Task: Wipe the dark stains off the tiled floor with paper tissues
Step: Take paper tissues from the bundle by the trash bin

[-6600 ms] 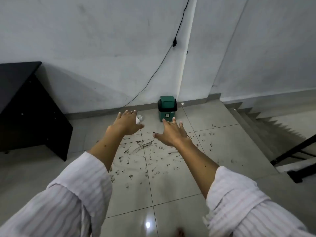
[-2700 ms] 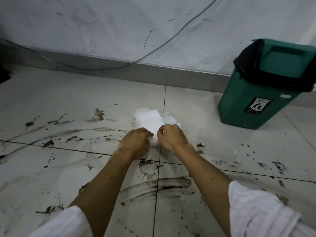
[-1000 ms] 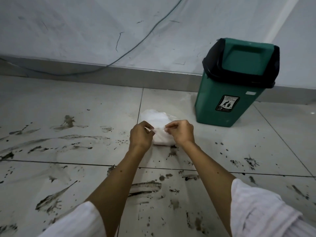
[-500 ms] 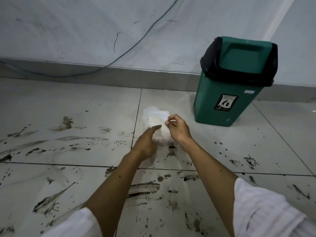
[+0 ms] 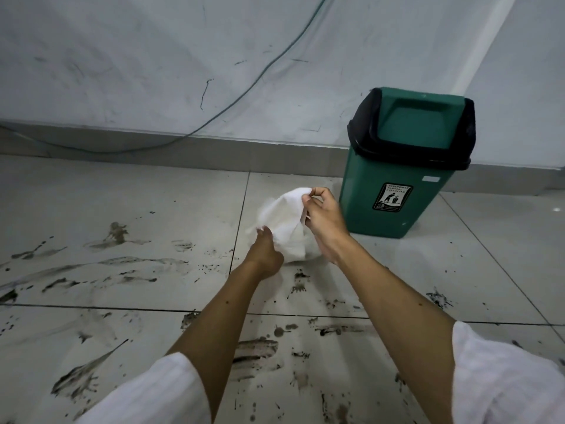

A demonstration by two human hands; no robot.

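Wiping not begun: dark stains (image 5: 256, 356) cover the tiled floor (image 5: 91, 203). Right hand (image 5: 322, 215) pinches a paper tissue (image 5: 287, 224) up; left hand (image 5: 264, 250) apparently grips its lower edge, near the skirting.

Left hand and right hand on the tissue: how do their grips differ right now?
The right hand pinches the tissue's top edge, raised; the left hand grips its lower corner, nearer the floor. The right hand is closer to the green bin; the left is nearer the stains. Both hold the same white tissue, spreading it between them.
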